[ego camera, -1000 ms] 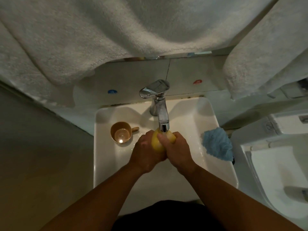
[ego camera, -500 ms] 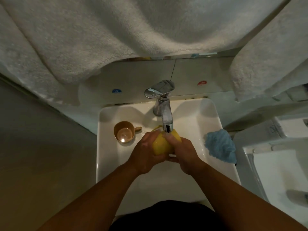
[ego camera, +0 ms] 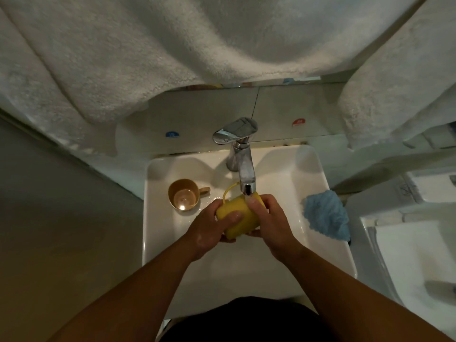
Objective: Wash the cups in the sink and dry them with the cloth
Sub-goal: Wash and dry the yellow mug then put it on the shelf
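While both forearms reach in from the near edge of the picture, the left hand point(ego camera: 209, 227) and right hand point(ego camera: 271, 220) meet over the middle of the sink point(ego camera: 246, 275), and between them they hold the yellow cup point(ego camera: 238, 218). The left fingers point(ego camera: 233, 216) curl round its side, thumb across the wall; the right hand wraps the other side, with a fingertip up at the rim. The cup lies tilted, its thin handle point(ego camera: 228, 191) sticking up toward the back, its mouth just under the spout of the tap point(ego camera: 244, 169). Water seems to run from the spout onto the rim, though the stream is hard to make out.

The step in hand looks like rinsing this first cup. To do it well, I would keep the mouth under the stream, turn the cup slowly so every part of the wall and the handle gets wet and rubbed, then tip it to empty before lifting it clear. A wet plastic cup is likely slippery, so a firm hold from one hand while the other rubs seems wise.

Further back on the left, the brown cup point(ego camera: 183, 195) stands upright in the basin, apparently waiting its turn. On the right rim lies the blue cloth point(ego camera: 325, 215), bunched, well apart from the hands. White towels point(ego camera: 172, 50) hang above.
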### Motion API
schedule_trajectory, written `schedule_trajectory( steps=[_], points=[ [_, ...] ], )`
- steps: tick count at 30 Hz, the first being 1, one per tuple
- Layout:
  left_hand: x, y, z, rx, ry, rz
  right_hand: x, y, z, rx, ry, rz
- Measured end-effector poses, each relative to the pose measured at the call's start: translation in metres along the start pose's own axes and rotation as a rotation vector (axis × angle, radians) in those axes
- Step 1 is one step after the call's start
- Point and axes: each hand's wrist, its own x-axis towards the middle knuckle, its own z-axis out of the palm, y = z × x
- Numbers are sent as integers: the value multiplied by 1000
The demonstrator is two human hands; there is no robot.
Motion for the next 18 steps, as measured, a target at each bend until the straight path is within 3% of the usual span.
schedule_trajectory(
  steps=[3,7,9,15,18],
  points=[
    [0,-3,3,106,36,96,4,3,1,-55,44,21],
    [2,-5,-9,392,85,266,0,-5,-4,108,-94,322],
    [3,-10,-13,475,36,267,2,-8,-4,143,-68,413],
    [3,-12,-11,368,-25,107,5,-7,-2,15,-96,262],
    [3,-6,-12,553,-14,120,3,-9,-3,10,-141,312]
  ],
)
